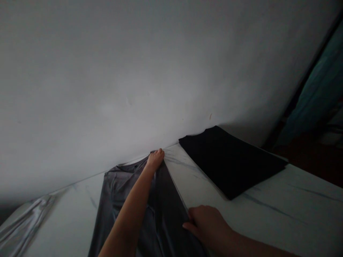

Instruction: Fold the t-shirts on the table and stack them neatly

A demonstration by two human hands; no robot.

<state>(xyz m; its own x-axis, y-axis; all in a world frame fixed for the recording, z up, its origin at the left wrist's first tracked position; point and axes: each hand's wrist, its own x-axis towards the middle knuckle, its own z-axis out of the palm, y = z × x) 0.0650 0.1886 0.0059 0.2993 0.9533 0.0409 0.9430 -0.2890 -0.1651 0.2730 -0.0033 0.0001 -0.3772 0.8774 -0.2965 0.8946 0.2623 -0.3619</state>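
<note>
A dark grey shirt (171, 200) lies spread on a white marble-patterned table, its neckline edge close to the wall. Wrinkles run down its left half, while the right strip looks smoother. My left hand (156, 159) reaches across the cloth and is closed on the top right corner. Lower down, my right hand (207, 225) pinches the right edge between thumb and fingers. The bottom of the shirt runs out of view, and my left forearm covers part of its middle.
To the right, a flat folded black garment (230, 160) lies on the table (302, 210). Some shiny pale cloth (29, 225) is at the left edge. A grey-white wall (134, 78) rises directly behind. Teal fabric (316, 89) hangs at the far right.
</note>
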